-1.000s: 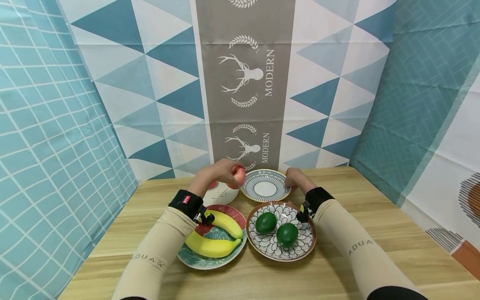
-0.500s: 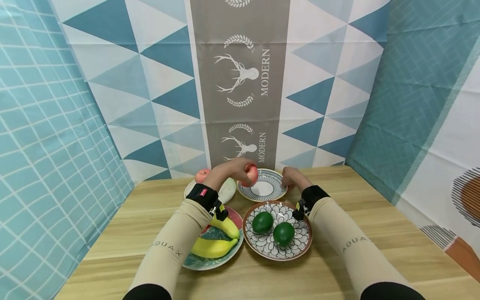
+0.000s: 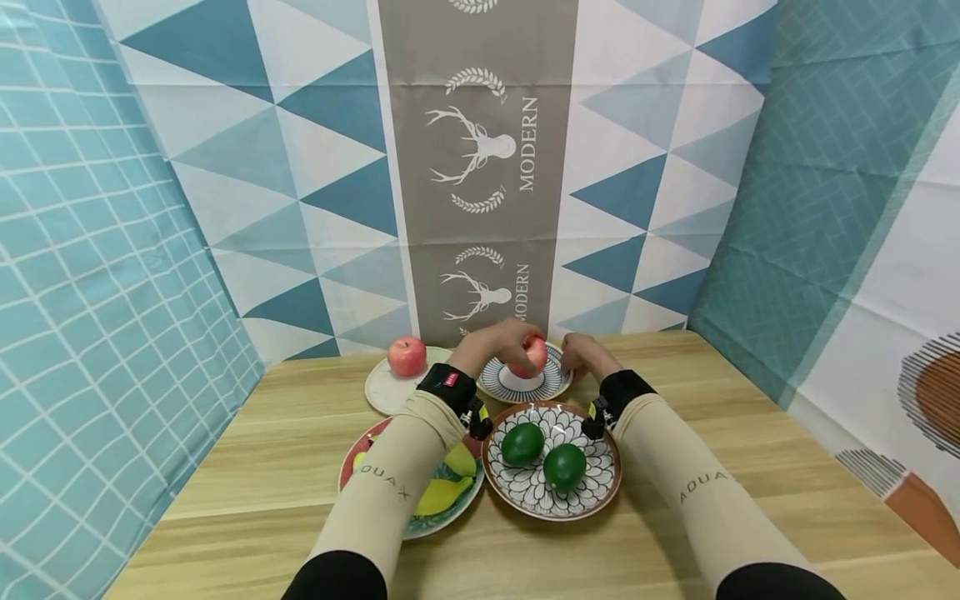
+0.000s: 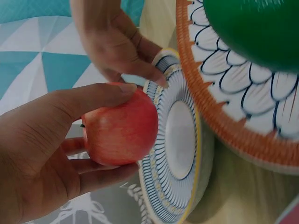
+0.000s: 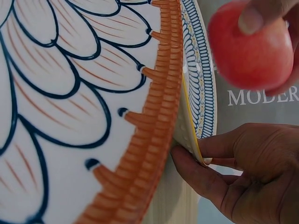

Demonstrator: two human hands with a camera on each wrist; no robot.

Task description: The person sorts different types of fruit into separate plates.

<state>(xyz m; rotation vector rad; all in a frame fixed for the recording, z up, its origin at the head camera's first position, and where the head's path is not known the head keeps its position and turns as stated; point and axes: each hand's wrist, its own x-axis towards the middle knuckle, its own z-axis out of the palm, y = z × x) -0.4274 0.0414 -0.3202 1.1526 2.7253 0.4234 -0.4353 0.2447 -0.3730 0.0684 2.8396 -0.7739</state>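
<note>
My left hand (image 3: 497, 343) grips a red apple (image 4: 122, 127) between thumb and fingers. It holds the apple over the blue-and-white striped plate (image 3: 491, 385) at the back; the left wrist view shows the apple apart from the plate's centre. On that plate's right rim, my right hand (image 5: 261, 172) pinches the edge, thumb on one face and fingers on the other. A second apple (image 3: 407, 357) sits on a cream plate (image 3: 379, 392) at the back left.
In front stands a brown-rimmed petal plate (image 3: 551, 512) with two green avocado-like fruits (image 3: 565, 467). Left of it, a red-and-green plate (image 3: 351, 457) bears yellow bananas (image 3: 442, 496), partly hidden by my left forearm. A patterned cloth (image 3: 480, 167) hangs behind the wooden table (image 3: 240, 500).
My left hand has carried the apple rightward from the cream plate to above the striped plate. The right hand keeps its hold on the rim. The view has shifted slightly.
</note>
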